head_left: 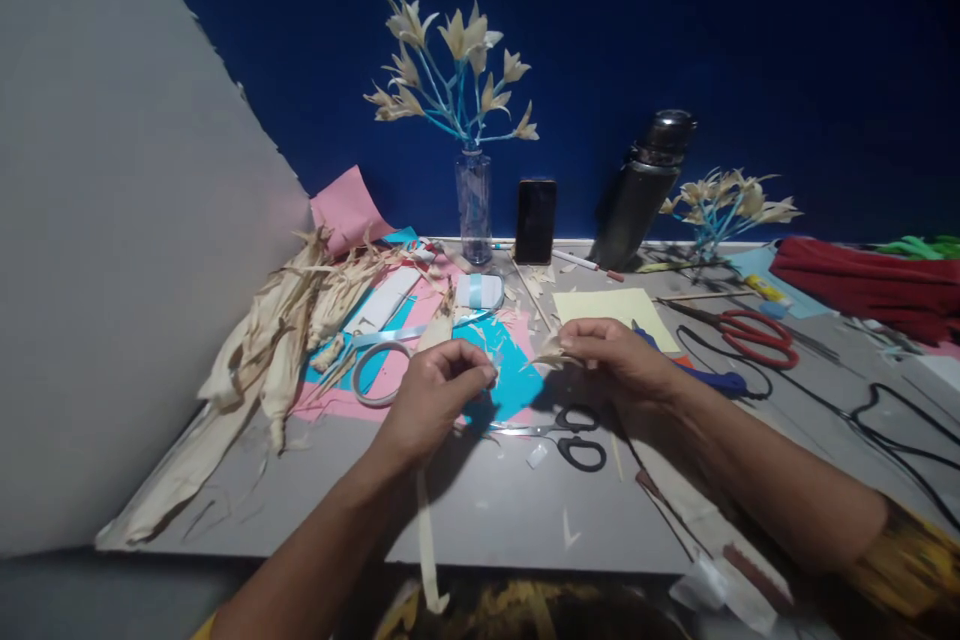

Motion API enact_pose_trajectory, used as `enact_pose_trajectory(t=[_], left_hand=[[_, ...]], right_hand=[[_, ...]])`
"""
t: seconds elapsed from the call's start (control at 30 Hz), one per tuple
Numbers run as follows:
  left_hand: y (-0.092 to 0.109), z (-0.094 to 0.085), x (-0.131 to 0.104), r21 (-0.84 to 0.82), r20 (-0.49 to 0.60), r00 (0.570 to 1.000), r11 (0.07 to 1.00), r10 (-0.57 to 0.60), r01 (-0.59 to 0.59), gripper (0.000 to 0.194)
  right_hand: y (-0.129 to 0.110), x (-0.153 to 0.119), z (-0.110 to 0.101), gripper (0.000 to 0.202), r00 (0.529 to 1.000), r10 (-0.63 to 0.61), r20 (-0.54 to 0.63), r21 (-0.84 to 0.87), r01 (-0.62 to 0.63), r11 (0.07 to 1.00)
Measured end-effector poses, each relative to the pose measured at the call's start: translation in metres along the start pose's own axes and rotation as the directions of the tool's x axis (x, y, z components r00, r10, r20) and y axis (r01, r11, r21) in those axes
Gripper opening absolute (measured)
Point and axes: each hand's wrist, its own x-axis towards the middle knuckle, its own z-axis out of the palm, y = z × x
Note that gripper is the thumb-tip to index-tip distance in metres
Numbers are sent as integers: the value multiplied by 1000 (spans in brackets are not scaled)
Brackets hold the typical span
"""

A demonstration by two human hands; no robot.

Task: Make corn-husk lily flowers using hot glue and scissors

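My right hand (619,355) pinches a small pale piece of dried corn husk (553,354) with pointed ends. Opposite it, a short gap away, my left hand (448,388) is closed with thumb and forefinger together; what lies at its fingertips is too small to make out. A pale husk strip (426,535) hangs below the left wrist past the table edge, its upper end hidden by the hand. Just beneath both hands lie black-handled scissors (579,438). A roll of tape (361,375) lies left of my left hand, on pink and blue paper (504,360).
Dried husks (281,340) heap at left. Behind stand a glass vase of husk flowers (474,205), a phone (535,220) and a leaning flask (637,190). Rightward lie yellow paper (626,310), a blue-handled tool (712,380), red-handled scissors (757,335), a black cable (825,400) and red cloth (862,285).
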Motion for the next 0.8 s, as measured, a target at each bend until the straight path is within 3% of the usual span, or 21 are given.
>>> enact_pose_trajectory(t=[0.07,0.17,0.5,0.8], left_hand=[[2,8,3,58,8,1000,998,23,-23,17],[5,20,6,138,39,998,989,49,-54,14],[6,34,8,358,98,995,932,33,-66,5],[3,41,9,504,170,985,856,32,-115,6]], right_hand=[[0,-6,-3,31,997,50,59,171,-60,983],[1,-13,-2,28,993,61,99,217,-81,973],[-17,-15,-9,19,997,-72,27,-154,76,985],[-22,-10,-8,15,997,-2,73,-263,21,965]])
